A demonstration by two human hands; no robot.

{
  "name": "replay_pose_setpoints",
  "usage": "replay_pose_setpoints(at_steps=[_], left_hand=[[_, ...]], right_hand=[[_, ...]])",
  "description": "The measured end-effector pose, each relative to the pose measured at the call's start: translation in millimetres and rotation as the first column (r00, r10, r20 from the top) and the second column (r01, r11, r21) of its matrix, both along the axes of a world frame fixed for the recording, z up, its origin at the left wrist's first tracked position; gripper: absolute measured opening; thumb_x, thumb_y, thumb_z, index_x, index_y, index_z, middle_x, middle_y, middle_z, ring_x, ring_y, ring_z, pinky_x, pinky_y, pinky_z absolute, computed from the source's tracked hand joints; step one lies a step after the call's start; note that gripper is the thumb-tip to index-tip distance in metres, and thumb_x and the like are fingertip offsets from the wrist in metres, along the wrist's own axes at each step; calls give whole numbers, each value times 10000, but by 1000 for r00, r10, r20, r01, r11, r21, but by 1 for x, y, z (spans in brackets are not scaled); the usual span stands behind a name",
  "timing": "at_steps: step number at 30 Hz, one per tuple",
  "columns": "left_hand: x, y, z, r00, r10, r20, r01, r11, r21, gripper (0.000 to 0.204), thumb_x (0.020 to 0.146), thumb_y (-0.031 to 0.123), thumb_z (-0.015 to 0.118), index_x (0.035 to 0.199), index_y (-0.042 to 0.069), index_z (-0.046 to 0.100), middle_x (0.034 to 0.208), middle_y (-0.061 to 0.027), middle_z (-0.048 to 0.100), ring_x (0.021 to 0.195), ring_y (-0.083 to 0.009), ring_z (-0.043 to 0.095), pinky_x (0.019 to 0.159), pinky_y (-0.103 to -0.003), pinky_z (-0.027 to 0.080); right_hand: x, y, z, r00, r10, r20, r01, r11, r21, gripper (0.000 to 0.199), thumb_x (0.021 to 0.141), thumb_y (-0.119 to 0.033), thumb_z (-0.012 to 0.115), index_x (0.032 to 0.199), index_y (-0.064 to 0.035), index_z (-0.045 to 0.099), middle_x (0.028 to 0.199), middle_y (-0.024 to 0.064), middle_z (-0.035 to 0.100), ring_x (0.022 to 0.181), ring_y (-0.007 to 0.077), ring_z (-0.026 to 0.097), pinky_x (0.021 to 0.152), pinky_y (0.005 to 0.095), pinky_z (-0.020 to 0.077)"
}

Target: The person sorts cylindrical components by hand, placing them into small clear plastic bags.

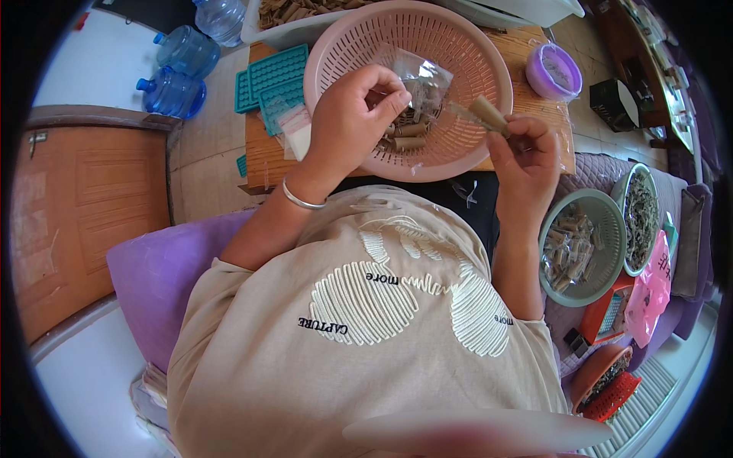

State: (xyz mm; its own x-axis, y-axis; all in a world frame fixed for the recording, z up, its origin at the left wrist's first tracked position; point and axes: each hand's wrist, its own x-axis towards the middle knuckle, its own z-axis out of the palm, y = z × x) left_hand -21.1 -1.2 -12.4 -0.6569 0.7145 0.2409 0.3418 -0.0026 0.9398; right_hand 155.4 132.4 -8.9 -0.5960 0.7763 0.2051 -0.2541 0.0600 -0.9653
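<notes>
My left hand [359, 114] is closed in a pinch at the near left edge of a clear plastic bag [427, 75] over the pink basket [489, 65]. What is inside the bag, if anything, is hard to make out. Over the basket's right rim, my right hand [527, 156] grips a brown paper roll [489, 114] between thumb and fingers, its free end tilted up and left toward the bag. Several similar brown rolls [408, 143] lie at the bottom of the basket, partly covered by my left hand and the bag.
On the wooden table [258, 52], teal moulded trays [282, 69] and a stack of small clear bags [296, 130] sit left of the basket; a purple tub [563, 88] stands right. Behind is a white bin of brown pieces [286, 11]. A green basket of wrapped rolls [573, 244] rests on the sofa.
</notes>
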Motion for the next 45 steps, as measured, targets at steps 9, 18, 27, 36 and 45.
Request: replay_pose_setpoints(at_steps=[9, 18, 27, 36, 45], left_hand=[[11, -3, 23, 840, -191, -508, 31, 952, -305, 121, 804, 137, 687, 884, 57, 646, 811, -106, 610, 783, -298, 601, 685, -392, 478], [16, -9, 23, 819, -175, -547, 41, 968, -248, 128, 804, 134, 692, 884, 56, 630, 874, -93, 627, 820, -299, 615, 710, -389, 495], [13, -8, 16, 740, -93, -666, -15, 988, -155, 249, 731, 115, 775, 894, 48, 600, 871, -87, 630, 793, -291, 619, 674, -376, 508], [18, -1, 12, 651, -62, -757, -31, 994, -108, 449, 736, 168, 788, 1106, 91, 547, 925, -90, 647, 810, -296, 626, 689, -377, 507], [22, 0, 15, 852, -187, -489, 80, 970, -231, 520, 750, 156, 792, 1187, 64, 525, 1015, -123, 662, 922, -300, 661, 752, -363, 537]], right_hand=[[-27, -4, 32, 987, -162, -7, 86, 486, 870, 217, 688, 77, 688, 863, -50, 668, 1001, 94, 610, 880, 252, 608, 775, 330, 499], [-29, -2, 34, 992, -109, 60, -18, 351, 936, 227, 660, 29, 696, 874, -45, 669, 1006, 71, 616, 877, 253, 611, 739, 335, 504], [-28, 8, 43, 964, 82, 254, -262, 479, 838, 178, 716, 37, 654, 877, -38, 638, 993, 86, 610, 907, 294, 612, 756, 383, 511], [-30, 17, 49, 901, 182, 395, -426, 544, 723, 238, 747, 61, 621, 966, -30, 598, 973, 119, 614, 922, 329, 610, 795, 395, 501], [-36, 24, 37, 893, 266, 364, -440, 690, 574, 226, 754, 48, 660, 965, -18, 616, 961, 107, 609, 909, 271, 619, 762, 353, 510]])
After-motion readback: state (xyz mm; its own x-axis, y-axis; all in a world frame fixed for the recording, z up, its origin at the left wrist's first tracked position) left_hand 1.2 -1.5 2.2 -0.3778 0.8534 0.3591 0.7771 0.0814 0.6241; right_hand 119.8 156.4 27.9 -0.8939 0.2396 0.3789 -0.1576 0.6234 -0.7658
